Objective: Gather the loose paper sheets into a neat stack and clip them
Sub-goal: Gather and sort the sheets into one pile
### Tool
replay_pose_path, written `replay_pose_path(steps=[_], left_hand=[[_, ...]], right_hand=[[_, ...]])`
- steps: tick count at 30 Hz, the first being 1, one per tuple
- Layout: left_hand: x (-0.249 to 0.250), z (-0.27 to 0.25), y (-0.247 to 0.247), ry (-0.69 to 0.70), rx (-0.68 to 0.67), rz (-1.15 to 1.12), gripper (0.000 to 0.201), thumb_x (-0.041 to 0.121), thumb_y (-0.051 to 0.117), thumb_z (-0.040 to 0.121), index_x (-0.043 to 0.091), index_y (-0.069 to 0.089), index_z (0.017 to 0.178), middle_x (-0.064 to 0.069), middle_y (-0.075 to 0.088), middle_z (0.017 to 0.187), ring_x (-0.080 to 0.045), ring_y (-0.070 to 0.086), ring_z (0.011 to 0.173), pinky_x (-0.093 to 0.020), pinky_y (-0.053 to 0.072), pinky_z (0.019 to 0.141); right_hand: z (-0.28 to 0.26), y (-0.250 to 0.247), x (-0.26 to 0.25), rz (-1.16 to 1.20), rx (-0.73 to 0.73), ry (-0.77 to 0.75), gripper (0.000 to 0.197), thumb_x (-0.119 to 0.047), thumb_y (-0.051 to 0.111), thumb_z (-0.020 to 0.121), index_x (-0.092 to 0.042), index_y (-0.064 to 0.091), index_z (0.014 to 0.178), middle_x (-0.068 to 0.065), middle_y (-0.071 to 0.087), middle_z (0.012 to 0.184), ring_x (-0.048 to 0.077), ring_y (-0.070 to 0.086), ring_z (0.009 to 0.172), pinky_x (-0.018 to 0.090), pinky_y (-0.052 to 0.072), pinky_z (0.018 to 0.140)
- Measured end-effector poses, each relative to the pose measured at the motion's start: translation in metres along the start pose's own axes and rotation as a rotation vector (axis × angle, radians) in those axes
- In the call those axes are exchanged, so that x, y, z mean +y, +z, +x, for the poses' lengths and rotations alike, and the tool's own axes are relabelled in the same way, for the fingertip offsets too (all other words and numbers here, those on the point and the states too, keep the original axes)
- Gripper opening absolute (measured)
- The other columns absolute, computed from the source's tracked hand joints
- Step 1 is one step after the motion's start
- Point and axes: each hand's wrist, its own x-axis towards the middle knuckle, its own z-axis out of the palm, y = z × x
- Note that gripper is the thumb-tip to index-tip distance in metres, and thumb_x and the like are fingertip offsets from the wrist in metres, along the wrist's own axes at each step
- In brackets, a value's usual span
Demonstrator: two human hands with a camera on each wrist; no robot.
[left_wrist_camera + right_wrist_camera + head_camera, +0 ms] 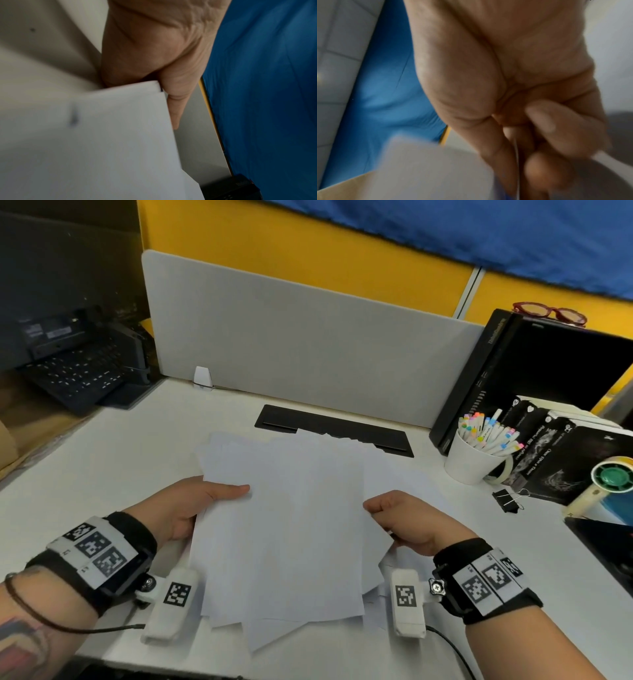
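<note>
An uneven pile of white paper sheets (291,518) is lifted off the white desk (102,460), its edges fanned out at the near and far ends. My left hand (202,501) grips the pile's left edge, thumb lying on top. In the left wrist view the sheets (111,142) sit wedged against that hand (154,54). My right hand (400,518) pinches the right edge; the right wrist view shows a thin sheet edge (516,155) between thumb and curled fingers (547,121). A black binder clip (507,499) lies on the desk to the right, clear of both hands.
A white cup of coloured markers (476,453), a tape roll (503,470), black books (561,446) and a green-hubbed tape dispenser (613,477) crowd the right side. A grey divider panel (291,337) stands behind, with a black cable slot (332,429) at its foot.
</note>
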Motion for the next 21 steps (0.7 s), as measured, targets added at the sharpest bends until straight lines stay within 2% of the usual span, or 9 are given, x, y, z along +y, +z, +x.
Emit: replay_pose_path(steps=[2, 4, 6, 8, 10, 11, 13, 16, 21], left_hand=[[-0.001, 0.000, 0.000, 0.014, 0.025, 0.001, 0.043, 0.010, 0.076, 0.079, 0.003, 0.070, 0.122, -0.017, 0.077, 0.111, -0.031, 0.077, 0.094, -0.037, 0.063, 0.072], [-0.002, 0.002, -0.002, 0.025, 0.047, 0.017, 0.046, 0.007, 0.077, 0.076, 0.002, 0.070, 0.121, -0.017, 0.078, 0.109, -0.030, 0.078, 0.087, -0.036, 0.064, 0.066], [-0.002, 0.002, -0.002, 0.033, 0.077, 0.012, 0.038, 0.004, 0.075, 0.081, 0.001, 0.070, 0.119, -0.018, 0.078, 0.107, -0.030, 0.078, 0.083, -0.037, 0.064, 0.065], [-0.001, 0.001, -0.003, 0.036, 0.092, -0.016, 0.031, 0.003, 0.072, 0.087, 0.001, 0.069, 0.119, -0.019, 0.078, 0.107, -0.031, 0.078, 0.082, -0.040, 0.064, 0.067], [0.001, -0.001, -0.004, 0.047, 0.077, -0.037, 0.034, 0.006, 0.072, 0.087, 0.002, 0.069, 0.120, -0.019, 0.077, 0.110, -0.034, 0.077, 0.090, -0.043, 0.063, 0.073], [0.002, -0.002, -0.004, 0.053, 0.067, -0.042, 0.037, 0.008, 0.073, 0.084, 0.003, 0.069, 0.120, -0.020, 0.077, 0.111, -0.035, 0.077, 0.094, -0.044, 0.062, 0.077], [0.005, -0.003, -0.003, 0.065, 0.065, -0.045, 0.043, 0.011, 0.075, 0.078, 0.003, 0.070, 0.120, -0.019, 0.076, 0.111, -0.036, 0.076, 0.096, -0.045, 0.060, 0.083], [0.003, 0.001, -0.003, 0.072, 0.087, -0.047, 0.041, 0.012, 0.075, 0.081, 0.004, 0.070, 0.122, -0.017, 0.076, 0.113, -0.035, 0.073, 0.104, -0.047, 0.056, 0.093], [-0.003, 0.006, -0.008, -0.002, 0.084, -0.032, 0.049, 0.018, 0.079, 0.078, 0.004, 0.070, 0.124, -0.017, 0.076, 0.116, -0.036, 0.072, 0.108, -0.048, 0.054, 0.097]], right_hand=[[-0.003, 0.005, -0.002, 0.019, -0.084, 0.018, 0.026, 0.004, 0.056, 0.091, -0.005, 0.079, 0.085, 0.008, 0.067, 0.073, 0.016, 0.051, 0.057, 0.026, 0.036, 0.055], [-0.004, 0.007, -0.006, 0.061, 0.008, 0.019, 0.026, -0.002, 0.058, 0.094, -0.009, 0.076, 0.076, 0.001, 0.062, 0.066, 0.012, 0.049, 0.057, 0.025, 0.036, 0.056], [0.002, 0.002, -0.006, 0.077, 0.262, 0.021, 0.014, -0.019, 0.067, 0.094, -0.009, 0.074, 0.100, 0.002, 0.067, 0.093, 0.015, 0.054, 0.079, 0.028, 0.043, 0.067], [0.010, -0.008, 0.001, 0.117, 0.511, 0.076, 0.048, -0.029, 0.073, 0.090, -0.012, 0.058, 0.132, 0.005, 0.057, 0.125, 0.021, 0.054, 0.103, 0.032, 0.043, 0.083], [0.015, -0.016, 0.010, 0.253, 0.627, 0.089, 0.071, -0.027, 0.078, 0.085, -0.014, 0.042, 0.145, 0.008, 0.052, 0.135, 0.026, 0.053, 0.114, 0.034, 0.043, 0.086], [0.016, -0.018, 0.013, 0.331, 0.643, 0.077, 0.075, -0.024, 0.081, 0.082, -0.012, 0.042, 0.145, 0.008, 0.056, 0.134, 0.027, 0.057, 0.115, 0.034, 0.045, 0.083], [0.018, -0.026, 0.015, 0.453, 0.630, 0.020, 0.061, -0.018, 0.083, 0.079, -0.008, 0.055, 0.133, 0.011, 0.069, 0.121, 0.030, 0.068, 0.105, 0.034, 0.052, 0.075], [0.011, -0.029, 0.008, 0.471, 0.637, -0.089, 0.019, -0.013, 0.076, 0.088, -0.008, 0.070, 0.105, 0.012, 0.076, 0.100, 0.031, 0.073, 0.087, 0.036, 0.059, 0.072], [0.017, -0.032, 0.013, 0.510, 0.885, -0.137, 0.010, -0.015, 0.067, 0.094, -0.013, 0.068, 0.103, 0.015, 0.073, 0.105, 0.035, 0.071, 0.094, 0.051, 0.059, 0.088]])
